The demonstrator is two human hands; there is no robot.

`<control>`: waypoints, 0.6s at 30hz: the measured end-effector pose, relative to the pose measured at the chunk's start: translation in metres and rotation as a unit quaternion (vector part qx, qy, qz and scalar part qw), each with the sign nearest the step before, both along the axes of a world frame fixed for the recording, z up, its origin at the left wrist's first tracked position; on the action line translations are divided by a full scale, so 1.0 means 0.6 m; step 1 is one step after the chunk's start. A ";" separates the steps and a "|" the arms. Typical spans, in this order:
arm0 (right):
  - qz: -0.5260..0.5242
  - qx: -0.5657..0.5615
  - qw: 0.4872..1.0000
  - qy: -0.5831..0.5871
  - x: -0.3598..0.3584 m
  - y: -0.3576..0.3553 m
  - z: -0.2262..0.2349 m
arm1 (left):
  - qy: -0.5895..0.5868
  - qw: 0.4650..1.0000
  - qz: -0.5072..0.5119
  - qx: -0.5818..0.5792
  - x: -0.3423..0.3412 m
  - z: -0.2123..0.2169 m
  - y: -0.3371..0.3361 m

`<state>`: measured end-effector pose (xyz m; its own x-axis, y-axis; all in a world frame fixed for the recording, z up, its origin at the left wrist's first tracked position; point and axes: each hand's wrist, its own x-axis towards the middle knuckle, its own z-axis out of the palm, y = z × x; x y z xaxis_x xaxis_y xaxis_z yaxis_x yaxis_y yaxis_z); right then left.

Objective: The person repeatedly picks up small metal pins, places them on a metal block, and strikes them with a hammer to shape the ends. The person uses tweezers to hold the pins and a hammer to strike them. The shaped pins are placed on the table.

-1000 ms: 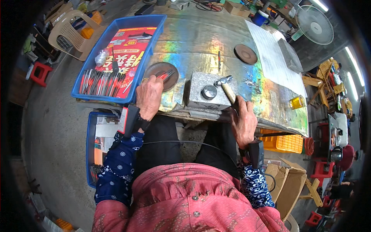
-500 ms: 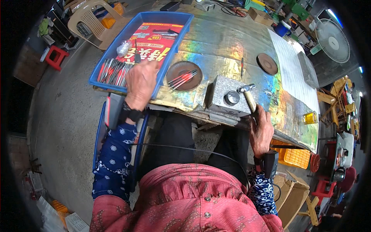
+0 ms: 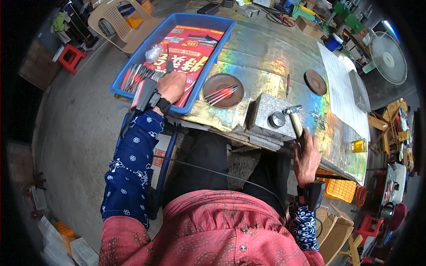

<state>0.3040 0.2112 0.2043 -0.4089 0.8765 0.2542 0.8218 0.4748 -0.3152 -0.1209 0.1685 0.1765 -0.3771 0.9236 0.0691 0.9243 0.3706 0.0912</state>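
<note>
My left hand (image 3: 173,87) is down inside the blue tray (image 3: 194,104), over its near right part. It is beside a bundle of slim red, black and silver tools (image 3: 138,76); its fingertips are hidden behind the hand, so I cannot make out a grip. My right hand (image 3: 307,159) rests at the table's front edge with fingers extended, next to the wooden handle of a hammer (image 3: 295,122). That hammer lies against a grey stone block (image 3: 266,113) bearing a small round black-rimmed piece (image 3: 277,119). Between tray and block, a brown dish (image 3: 237,98) holds several similar red-and-silver tools (image 3: 222,95).
A second brown dish (image 3: 315,83) and a thin dark pen-like tool (image 3: 288,84) lie farther back. A yellow jar (image 3: 359,146) stands near the right edge. Beyond are a white sheet (image 3: 339,80) and a fan (image 3: 388,57). A cable (image 3: 213,170) crosses my lap.
My left hand and forearm have reached farther forward, and the hand sits deeper in the tray. The whole view has shifted slightly. My right hand remains at the table edge.
</note>
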 end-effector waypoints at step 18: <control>-0.022 -0.023 0.999 -0.008 -0.001 0.001 0.001 | -0.125 0.987 0.020 0.098 -0.013 0.005 -0.012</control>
